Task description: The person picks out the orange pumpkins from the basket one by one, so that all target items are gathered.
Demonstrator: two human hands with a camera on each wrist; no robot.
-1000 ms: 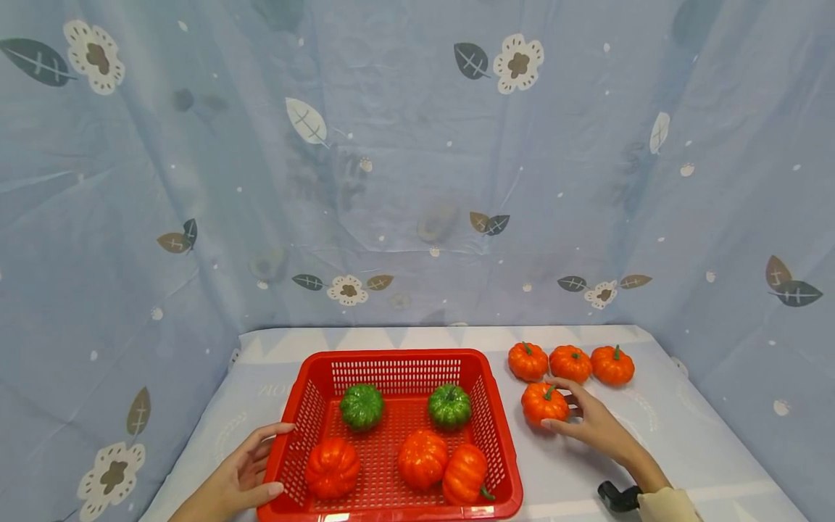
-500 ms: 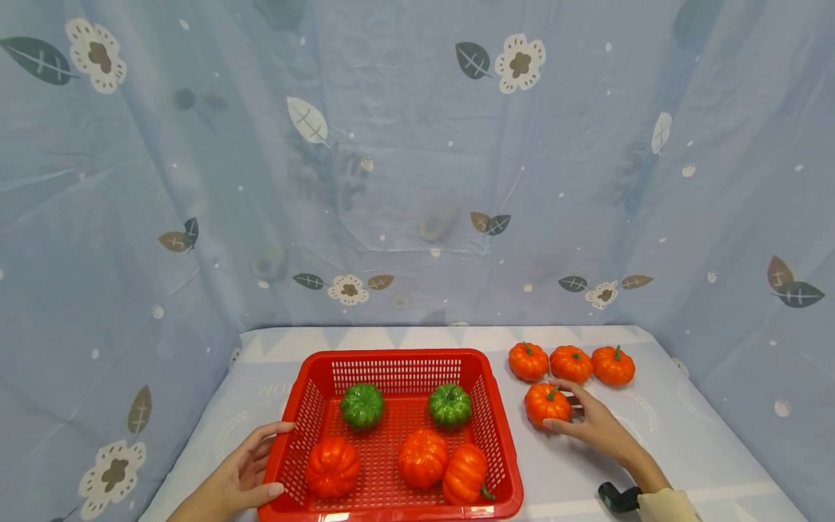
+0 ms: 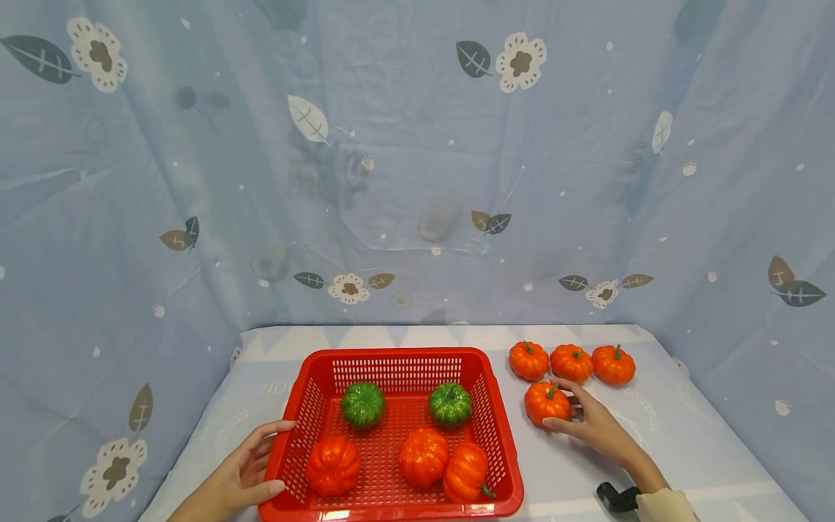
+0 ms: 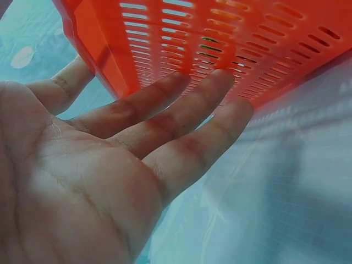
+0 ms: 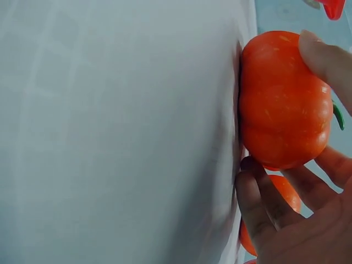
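My right hand (image 3: 593, 424) grips a small orange pumpkin (image 3: 544, 404) with a green stem, right of the basket. In the right wrist view the thumb lies on one side of the pumpkin (image 5: 283, 102) and the fingers on the other, the pumpkin against the white cloth. My left hand (image 3: 238, 471) is at the left side of a red plastic basket (image 3: 391, 354). In the left wrist view its nearly straight fingertips (image 4: 223, 82) rest at the slotted basket wall (image 4: 264, 33). Two green pumpkins (image 3: 363, 404) and three orange pumpkins (image 3: 333, 466) lie in the basket.
Three more orange pumpkins (image 3: 570, 362) stand in a row behind the right hand, at the back right of the cloth-covered table (image 3: 574, 486). A pale blue patterned curtain (image 3: 417, 181) encloses the table at the back and both sides.
The held pumpkin has shifted slightly right, away from the basket, between the first frame and the second. Both hands and the basket stay nearly where they were.
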